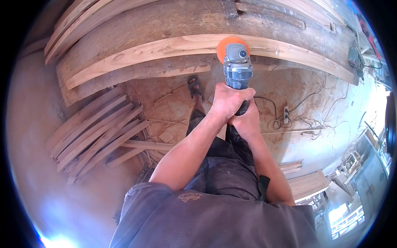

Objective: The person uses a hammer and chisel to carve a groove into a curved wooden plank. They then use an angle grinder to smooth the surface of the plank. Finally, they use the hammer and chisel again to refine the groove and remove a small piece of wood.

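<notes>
The left hand (226, 99) wraps the body of the sander (239, 73), its fingers closed around the casing just behind the grey head. The right hand (246, 122) grips the rear section, directly below and slightly right of the left hand; both are clenched on the tool. The sander is positioned over the table (157, 20), head pointing away from the person. Its round orange disc (222, 46) overlaps a long, pale wood strip (165, 48); whether disc and strip are in contact cannot be determined from this angle. The wood strip lies lengthwise across the table, near the edge facing the person. Further pale boards (93, 12) rest along the table's far side. On the floor (163, 99), at lower left, a pile of wood strips (99, 140) is stacked with ends staggered. A sandal (192, 82) is visible near the table edge. To the right, a power strip (285, 115) lies among loose cords (308, 98).
</notes>
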`<state>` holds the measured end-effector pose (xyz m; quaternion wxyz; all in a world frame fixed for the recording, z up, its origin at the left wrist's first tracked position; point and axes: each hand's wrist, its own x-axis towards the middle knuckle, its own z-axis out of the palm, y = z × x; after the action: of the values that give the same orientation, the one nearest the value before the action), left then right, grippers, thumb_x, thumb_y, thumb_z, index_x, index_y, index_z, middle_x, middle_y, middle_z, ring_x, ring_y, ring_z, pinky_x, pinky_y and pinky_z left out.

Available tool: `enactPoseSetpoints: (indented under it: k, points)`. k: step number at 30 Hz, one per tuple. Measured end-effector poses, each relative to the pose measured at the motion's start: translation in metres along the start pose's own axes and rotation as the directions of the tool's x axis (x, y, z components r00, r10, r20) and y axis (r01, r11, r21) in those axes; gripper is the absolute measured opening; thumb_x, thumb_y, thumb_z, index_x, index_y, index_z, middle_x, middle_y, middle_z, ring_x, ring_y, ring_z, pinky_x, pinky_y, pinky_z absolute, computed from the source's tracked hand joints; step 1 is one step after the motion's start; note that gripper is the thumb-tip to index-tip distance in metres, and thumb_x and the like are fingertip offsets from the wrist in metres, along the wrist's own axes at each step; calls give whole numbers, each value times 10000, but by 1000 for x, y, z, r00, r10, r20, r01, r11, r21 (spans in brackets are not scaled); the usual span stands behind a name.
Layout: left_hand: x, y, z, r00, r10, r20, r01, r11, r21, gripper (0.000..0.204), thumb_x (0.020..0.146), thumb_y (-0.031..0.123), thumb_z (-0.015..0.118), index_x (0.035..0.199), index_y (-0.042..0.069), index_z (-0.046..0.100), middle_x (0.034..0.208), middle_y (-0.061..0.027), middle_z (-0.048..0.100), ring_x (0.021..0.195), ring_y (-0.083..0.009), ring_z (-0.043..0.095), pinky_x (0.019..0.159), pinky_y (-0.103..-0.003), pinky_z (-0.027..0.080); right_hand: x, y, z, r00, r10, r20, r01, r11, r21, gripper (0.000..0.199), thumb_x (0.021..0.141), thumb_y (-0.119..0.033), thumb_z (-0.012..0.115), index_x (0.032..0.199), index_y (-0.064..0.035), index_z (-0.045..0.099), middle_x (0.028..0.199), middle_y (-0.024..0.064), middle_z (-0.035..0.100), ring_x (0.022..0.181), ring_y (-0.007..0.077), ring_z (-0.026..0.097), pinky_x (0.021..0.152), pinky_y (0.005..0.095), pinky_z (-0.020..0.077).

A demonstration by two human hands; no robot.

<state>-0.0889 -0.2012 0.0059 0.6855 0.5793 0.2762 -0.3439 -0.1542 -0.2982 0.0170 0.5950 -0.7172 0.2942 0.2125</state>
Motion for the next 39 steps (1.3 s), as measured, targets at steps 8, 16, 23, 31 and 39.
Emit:
enactPoseSetpoints:
  k: [8, 16, 23, 31, 39]
  points:
    - [1, -1, 14, 1000, 0, -20, 0, 1000, -2, 206, 749, 156, 816, 762, 4, 679, 758, -34, 676, 679, -121, 625, 627, -331, 528, 5, 10, -16, 999, 2, 32, -1, 999, -32, 756, 644, -123, 883, 1309, -14, 541, 1117, 134, 720, 1031, 249, 716, 905, 372, 551]
    - [3, 3, 38, 1000, -17, -11, 17, 1000, 3, 202, 747, 156, 820, 776, 7, 687, 770, -32, 678, 692, -119, 625, 646, -329, 530, 7, 3, -37, 999, 32, 30, -33, 999, 25, 662, 628, -32, 822, 1237, 8, 565, 1085, 94, 688, 1000, 194, 670, 885, 349, 537]
    - [9, 3, 68, 1000, 4, -30, -1, 996, 84, 225, 755, 175, 827, 848, 0, 721, 813, -31, 704, 724, -105, 640, 672, -318, 539, 15, 16, -65, 1000, -1, 14, 1, 1000, -1, 785, 654, -176, 919, 1319, -32, 528, 1148, 171, 731, 1077, 294, 727, 929, 394, 558]
    - [24, -3, 112, 999, 2, 37, -7, 993, 122, 231, 738, 187, 833, 807, 12, 700, 778, -23, 686, 693, -100, 608, 653, -316, 525, 23, 22, -106, 997, 45, -58, -44, 999, 11, 775, 642, -174, 911, 1304, -13, 542, 1149, 180, 729, 1076, 302, 728, 914, 395, 564]
    - [13, -2, 89, 999, 30, -25, -28, 997, 69, 254, 760, 191, 844, 909, 26, 721, 848, -22, 704, 727, -108, 621, 682, -319, 539, 22, 28, -88, 999, -40, 16, 41, 996, -85, 814, 673, -262, 898, 1365, -68, 515, 1116, 210, 730, 1069, 368, 727, 927, 439, 555]
